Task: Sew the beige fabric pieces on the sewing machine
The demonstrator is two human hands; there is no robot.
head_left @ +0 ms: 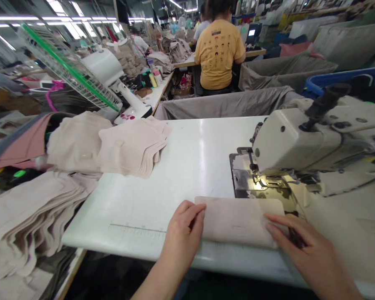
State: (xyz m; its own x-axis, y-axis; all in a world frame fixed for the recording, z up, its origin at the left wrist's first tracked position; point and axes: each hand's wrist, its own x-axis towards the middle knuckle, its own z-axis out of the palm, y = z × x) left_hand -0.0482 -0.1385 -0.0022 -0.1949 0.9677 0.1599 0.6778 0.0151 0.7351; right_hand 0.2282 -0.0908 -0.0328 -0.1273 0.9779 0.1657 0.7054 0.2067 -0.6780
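Note:
A beige fabric piece (237, 221), roughly rectangular, lies at the front edge of the white table, just in front of the sewing machine (287, 137). Its left end is pinched between the thumb and fingers of my left hand (186, 229). At the other end, my right hand (303, 241) grips the edge with thumb and forefinger. The machine's lit needle area (265, 182) is beyond the cloth, apart from both hands. Part of the metal plate (243, 179) shows behind the fabric's far edge.
Stacked beige cut pieces (131, 146) sit at the table's back left, with a larger fabric pile (28, 216) beside the left edge. A white fan (103, 66) with a green-rimmed guard stands behind. Beyond a cloth-lined bin (225, 104) sits a person in a yellow shirt (220, 54).

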